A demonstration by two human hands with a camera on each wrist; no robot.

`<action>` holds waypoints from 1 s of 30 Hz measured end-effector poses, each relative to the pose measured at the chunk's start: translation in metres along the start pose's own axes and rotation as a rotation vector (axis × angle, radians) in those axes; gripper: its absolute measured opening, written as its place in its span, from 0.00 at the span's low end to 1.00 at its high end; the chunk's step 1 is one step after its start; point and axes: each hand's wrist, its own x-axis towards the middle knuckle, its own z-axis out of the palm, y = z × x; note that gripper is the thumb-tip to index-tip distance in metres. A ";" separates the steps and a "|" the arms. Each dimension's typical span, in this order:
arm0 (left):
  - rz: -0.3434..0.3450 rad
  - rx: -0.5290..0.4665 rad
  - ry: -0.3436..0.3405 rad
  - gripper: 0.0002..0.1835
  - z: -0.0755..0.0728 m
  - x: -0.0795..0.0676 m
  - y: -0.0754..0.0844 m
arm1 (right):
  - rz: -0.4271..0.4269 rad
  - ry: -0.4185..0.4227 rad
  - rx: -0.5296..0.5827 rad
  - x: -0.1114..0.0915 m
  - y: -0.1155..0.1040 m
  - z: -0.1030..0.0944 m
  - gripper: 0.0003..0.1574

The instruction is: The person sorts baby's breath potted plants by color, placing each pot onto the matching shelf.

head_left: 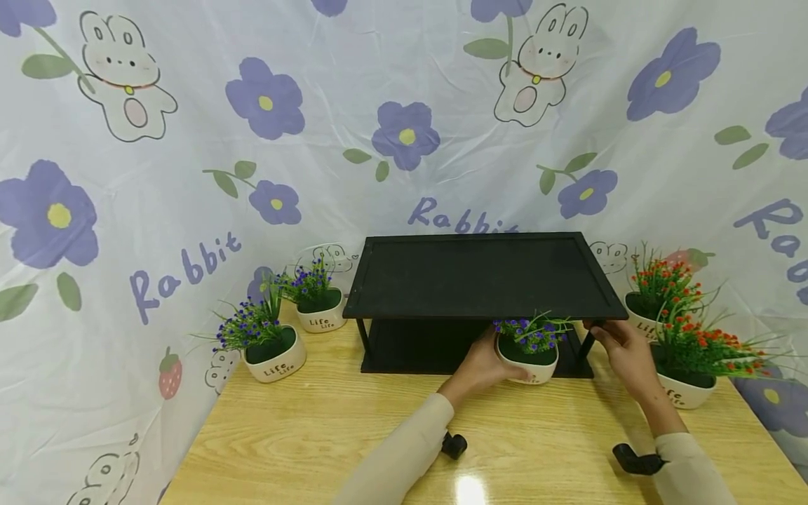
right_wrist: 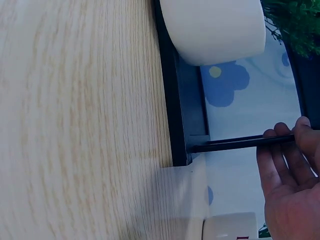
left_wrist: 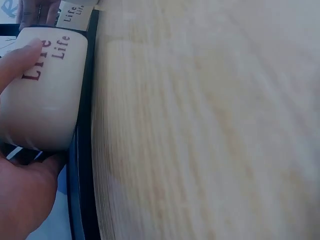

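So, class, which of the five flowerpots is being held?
The purple-flowered pot in the left grip, at the front of the black shelf; the other four pots stand unheld, two to each side.

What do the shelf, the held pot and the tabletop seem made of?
Shelf: perhaps painted wood or metal, flat black, little shine.
Pot: likely ceramic or plastic, smooth cream, faint sheen.
Tabletop: wood or wood-look laminate, glossy; grain shows and a bright glare reflects.
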 end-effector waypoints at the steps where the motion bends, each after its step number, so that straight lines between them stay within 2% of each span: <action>1: -0.006 0.011 0.001 0.60 0.000 0.001 0.000 | -0.001 0.001 0.003 0.000 0.000 0.000 0.22; 10: -0.017 0.053 0.012 0.59 0.000 0.016 0.004 | -0.008 0.005 0.004 0.001 0.000 0.000 0.19; 15: -0.067 0.046 0.039 0.57 0.001 0.023 0.006 | 0.005 0.007 0.014 0.001 0.000 0.001 0.20; 18: -0.094 0.017 0.060 0.57 0.002 0.027 0.008 | 0.007 0.005 0.017 0.001 0.000 0.001 0.21; 25: -0.108 -0.075 0.083 0.60 0.002 0.036 0.011 | -0.002 0.008 0.000 0.001 -0.001 0.000 0.20; 30: -0.127 -0.125 0.102 0.57 0.004 0.041 0.013 | 0.014 0.009 -0.005 0.000 -0.001 0.001 0.22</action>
